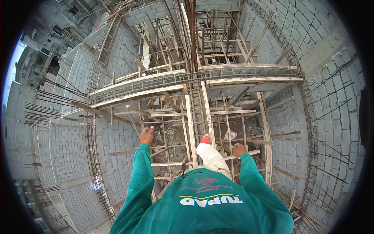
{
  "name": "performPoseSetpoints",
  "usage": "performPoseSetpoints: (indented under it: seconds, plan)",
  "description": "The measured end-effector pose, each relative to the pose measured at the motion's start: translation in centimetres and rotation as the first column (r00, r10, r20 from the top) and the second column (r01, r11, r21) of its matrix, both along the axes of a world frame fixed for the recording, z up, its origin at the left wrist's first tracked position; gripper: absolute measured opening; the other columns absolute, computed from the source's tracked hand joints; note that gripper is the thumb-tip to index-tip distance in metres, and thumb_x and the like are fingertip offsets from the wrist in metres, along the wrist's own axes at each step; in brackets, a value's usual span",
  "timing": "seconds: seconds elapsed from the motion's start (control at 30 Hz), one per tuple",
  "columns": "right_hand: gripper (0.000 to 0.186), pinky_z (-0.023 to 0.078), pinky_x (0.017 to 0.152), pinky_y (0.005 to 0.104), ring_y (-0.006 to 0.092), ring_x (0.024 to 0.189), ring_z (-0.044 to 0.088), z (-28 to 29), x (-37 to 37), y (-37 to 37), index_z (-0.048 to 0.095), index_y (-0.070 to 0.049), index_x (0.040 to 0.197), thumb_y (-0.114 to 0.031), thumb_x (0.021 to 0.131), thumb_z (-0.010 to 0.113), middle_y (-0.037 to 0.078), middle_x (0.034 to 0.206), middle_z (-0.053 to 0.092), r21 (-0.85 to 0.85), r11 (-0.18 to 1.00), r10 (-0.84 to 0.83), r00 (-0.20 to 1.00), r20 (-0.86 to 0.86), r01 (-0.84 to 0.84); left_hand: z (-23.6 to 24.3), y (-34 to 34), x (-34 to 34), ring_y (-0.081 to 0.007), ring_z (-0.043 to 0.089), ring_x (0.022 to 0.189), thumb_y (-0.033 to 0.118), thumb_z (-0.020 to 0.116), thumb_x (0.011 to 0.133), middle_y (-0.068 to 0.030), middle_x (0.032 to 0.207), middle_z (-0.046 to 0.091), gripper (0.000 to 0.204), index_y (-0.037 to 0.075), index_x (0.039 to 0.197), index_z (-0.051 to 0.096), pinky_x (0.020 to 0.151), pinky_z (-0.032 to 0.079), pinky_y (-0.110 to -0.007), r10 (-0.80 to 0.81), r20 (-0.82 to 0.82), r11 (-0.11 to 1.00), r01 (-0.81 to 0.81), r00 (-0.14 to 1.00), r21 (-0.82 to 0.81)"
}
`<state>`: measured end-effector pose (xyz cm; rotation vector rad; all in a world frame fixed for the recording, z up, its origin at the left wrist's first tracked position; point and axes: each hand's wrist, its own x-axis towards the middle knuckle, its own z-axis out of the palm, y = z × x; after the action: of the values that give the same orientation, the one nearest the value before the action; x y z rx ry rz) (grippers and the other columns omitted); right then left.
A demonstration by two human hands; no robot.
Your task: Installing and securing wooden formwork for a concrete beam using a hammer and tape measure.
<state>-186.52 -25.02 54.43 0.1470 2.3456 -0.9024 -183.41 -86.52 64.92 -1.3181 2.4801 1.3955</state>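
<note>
My left hand is held out in the air with a finger apart from the rest. Nothing shows in it, and wooden bracing lies below. On the other side my right hand hangs with its fingers curled in, near a wooden crosspiece; no object shows in it. Between them one foot in red footwear, below a pale trouser leg, is on or over a narrow beam form of boards with steel bars inside. My other foot is hidden.
A wider beam form with a rebar cage crosses ahead. Upright steel bars rise at the junction. Far below lies rubble ground among wooden props. Block walls stand on both sides, with bars jutting out at left.
</note>
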Motion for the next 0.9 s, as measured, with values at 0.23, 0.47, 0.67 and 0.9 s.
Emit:
performPoseSetpoints:
  seconds: [0.23,0.47,0.67,0.9]
  plan:
    - [0.042,0.050,0.088,0.0472,0.0374,0.101,0.066,9.7,-24.9,-7.4,0.070,-0.007,0.105,-0.047,0.095,0.066,0.020,0.105,0.071,-0.111,0.994,-0.008,0.997,-0.082,-0.001,11.8,5.2,-14.0,-0.0231,0.069,0.100,0.045,0.071,0.093,-0.0178,0.117,0.069,0.065,-0.006,0.132,0.059,0.089,0.054,-0.034,-0.130,-0.197,0.978,0.159,0.972,0.137]
    - [0.063,0.047,0.102,0.0442,0.0325,0.121,0.062,29.1,-48.6,-17.0,0.062,-0.003,0.130,-0.054,0.093,0.066,0.017,0.125,0.068,-0.249,0.958,-0.008,0.855,-0.518,-0.143,0.6,3.5,-12.3,-0.0202,0.071,0.081,0.040,0.073,0.093,-0.0127,0.097,0.072,0.050,-0.005,0.113,0.069,0.073,0.057,-0.035,-0.008,0.081,0.938,-0.020,0.997,0.345]
    - [0.095,0.049,0.104,0.0438,0.0353,0.131,0.056,39.0,-63.2,-25.3,0.046,-0.005,0.148,-0.072,0.084,0.068,0.021,0.143,0.054,-0.304,0.934,-0.126,0.627,-0.769,-0.185,-5.4,2.6,-20.0,-0.0111,0.059,0.065,0.036,0.073,0.094,-0.0015,0.076,0.065,0.032,0.004,0.090,0.071,0.060,0.050,-0.030,-0.086,0.155,0.922,0.020,0.984,0.387]
    - [0.118,0.036,0.117,0.0450,0.0367,0.144,0.040,43.1,-82.8,-34.8,0.029,0.005,0.153,-0.069,0.076,0.078,0.029,0.154,0.037,-0.490,0.867,-0.426,0.371,-0.825,-0.093,-6.8,-3.7,-35.6,-0.0224,0.069,0.086,0.048,0.071,0.090,-0.0108,0.085,0.073,0.045,0.005,0.103,0.075,0.077,0.053,-0.040,-0.057,0.092,0.996,0.049,0.994,0.080]
